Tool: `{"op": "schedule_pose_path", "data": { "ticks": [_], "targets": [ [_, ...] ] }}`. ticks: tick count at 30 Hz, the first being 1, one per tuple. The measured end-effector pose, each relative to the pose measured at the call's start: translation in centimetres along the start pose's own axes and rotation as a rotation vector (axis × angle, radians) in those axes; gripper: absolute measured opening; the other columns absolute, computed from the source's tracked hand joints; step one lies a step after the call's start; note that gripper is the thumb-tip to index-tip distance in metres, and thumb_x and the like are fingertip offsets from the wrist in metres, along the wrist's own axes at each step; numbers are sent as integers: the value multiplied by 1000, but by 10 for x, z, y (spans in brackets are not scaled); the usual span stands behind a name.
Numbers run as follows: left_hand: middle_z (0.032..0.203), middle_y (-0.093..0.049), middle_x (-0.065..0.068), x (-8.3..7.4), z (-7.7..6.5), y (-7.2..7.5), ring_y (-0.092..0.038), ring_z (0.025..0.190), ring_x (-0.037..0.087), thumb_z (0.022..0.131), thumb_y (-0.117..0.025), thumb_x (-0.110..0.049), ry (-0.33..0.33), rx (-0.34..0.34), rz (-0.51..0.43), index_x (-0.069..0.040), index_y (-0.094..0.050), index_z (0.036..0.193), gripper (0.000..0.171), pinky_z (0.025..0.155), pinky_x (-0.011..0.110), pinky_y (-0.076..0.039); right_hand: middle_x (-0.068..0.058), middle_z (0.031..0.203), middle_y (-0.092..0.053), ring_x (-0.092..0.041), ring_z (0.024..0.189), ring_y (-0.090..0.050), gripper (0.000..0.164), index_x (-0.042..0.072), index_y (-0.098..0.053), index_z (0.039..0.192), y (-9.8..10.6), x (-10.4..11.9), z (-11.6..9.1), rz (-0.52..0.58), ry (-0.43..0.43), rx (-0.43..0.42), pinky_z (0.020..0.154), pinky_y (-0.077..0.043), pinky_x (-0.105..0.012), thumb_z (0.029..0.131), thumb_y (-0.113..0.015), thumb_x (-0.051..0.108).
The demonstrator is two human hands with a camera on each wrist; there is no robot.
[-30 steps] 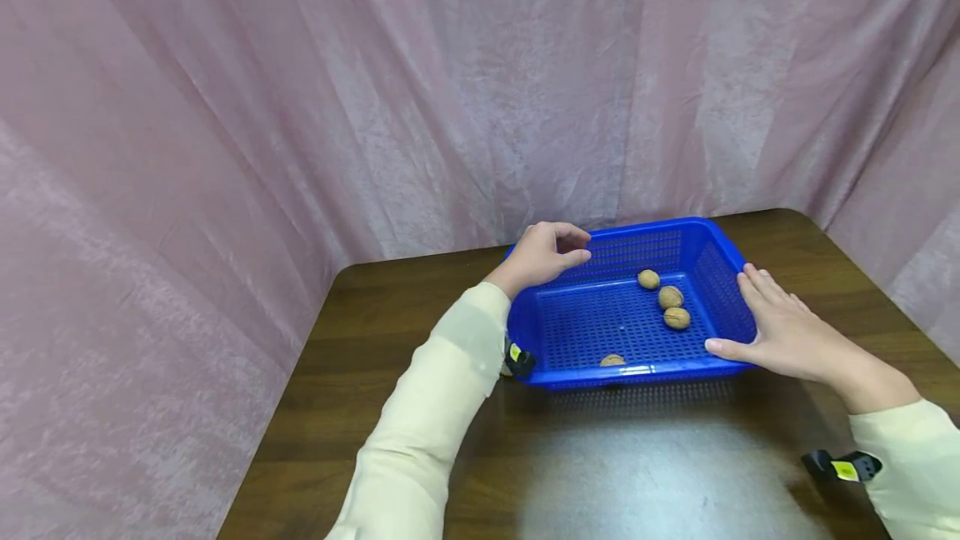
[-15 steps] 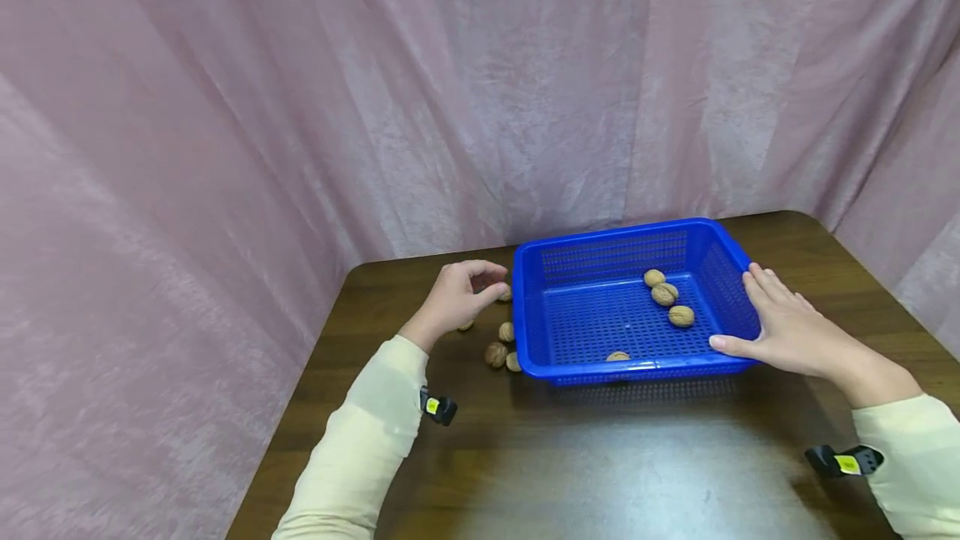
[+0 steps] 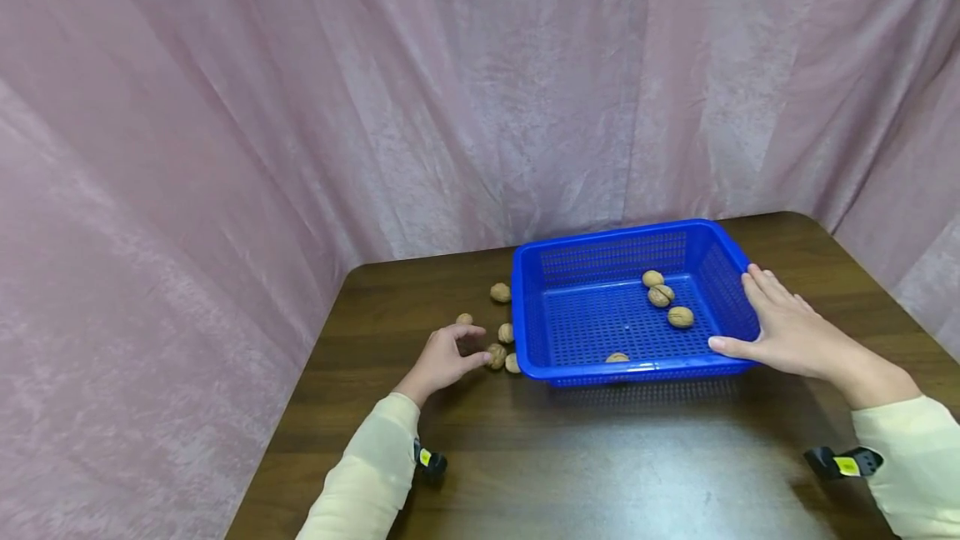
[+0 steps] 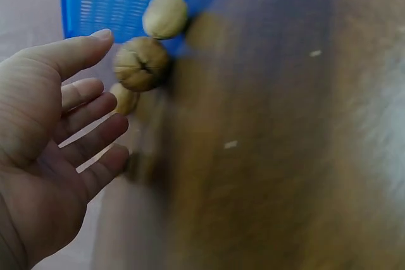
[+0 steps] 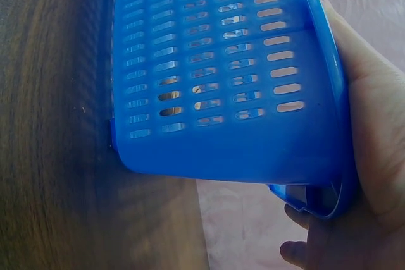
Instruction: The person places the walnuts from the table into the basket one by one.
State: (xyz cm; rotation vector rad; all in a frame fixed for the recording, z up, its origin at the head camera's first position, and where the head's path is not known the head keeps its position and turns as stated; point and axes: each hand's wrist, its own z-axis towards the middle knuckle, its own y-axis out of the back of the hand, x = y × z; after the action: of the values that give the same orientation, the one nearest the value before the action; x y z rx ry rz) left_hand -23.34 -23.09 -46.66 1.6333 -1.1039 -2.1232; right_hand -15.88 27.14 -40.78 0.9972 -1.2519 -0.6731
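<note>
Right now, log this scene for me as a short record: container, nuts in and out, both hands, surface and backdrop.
Container: blue basket
Nuts inside: four walnuts visible
Nuts outside: five walnuts visible, left of the basket
Left hand: beside the outside walnuts, holding nothing; contact unclear
Right hand: resting on the basket's right end
Surface: brown wooden table
Backdrop: pink curtain

- Left sleeve (image 3: 358,483): pale yellow, crossed by a greyish band (image 3: 382,438).
- Right sleeve (image 3: 911,452): pale yellow.
- Left wrist camera (image 3: 434,466): black, yellow label (image 3: 425,457).
- Right wrist camera (image 3: 822,462): black, yellow label (image 3: 847,466).
</note>
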Motion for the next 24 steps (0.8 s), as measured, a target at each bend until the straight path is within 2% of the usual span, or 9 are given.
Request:
{"op": "schedule_pose_path", "data": {
  "ticks": [5, 9, 24],
  "targets": [
    [116, -67, 5, 12, 1, -15, -62, 107, 19, 80, -79, -31, 0, -21, 42, -4, -66, 120, 50, 92, 39, -49, -34, 153, 6, -45, 141, 12, 117, -14, -2, 147, -1, 0, 0, -2, 0, 1, 107, 0, -67, 82, -64, 62],
    [114, -67, 0, 15, 3, -24, -61, 107, 17, 79, -81, -32, -12, -42, 65, -9, -68, 117, 47, 93, 37, -48, -34, 153, 6, -45, 141, 12, 118, -14, -2, 147, 0, 0, 0, -1, -6, 6, 107, -1, -68, 82, -64, 62],
    [111, -68, -3, 13, 3, -27, -60, 107, 16, 76, -83, -28, 14, -53, 124, -12, -71, 112, 41, 93, 36, -47, -36, 152, 4, -46, 141, 12, 117, -15, -3, 147, 1, 0, 0, -3, 9, -5, 107, 0, -67, 82, -64, 61]
  ]
}}
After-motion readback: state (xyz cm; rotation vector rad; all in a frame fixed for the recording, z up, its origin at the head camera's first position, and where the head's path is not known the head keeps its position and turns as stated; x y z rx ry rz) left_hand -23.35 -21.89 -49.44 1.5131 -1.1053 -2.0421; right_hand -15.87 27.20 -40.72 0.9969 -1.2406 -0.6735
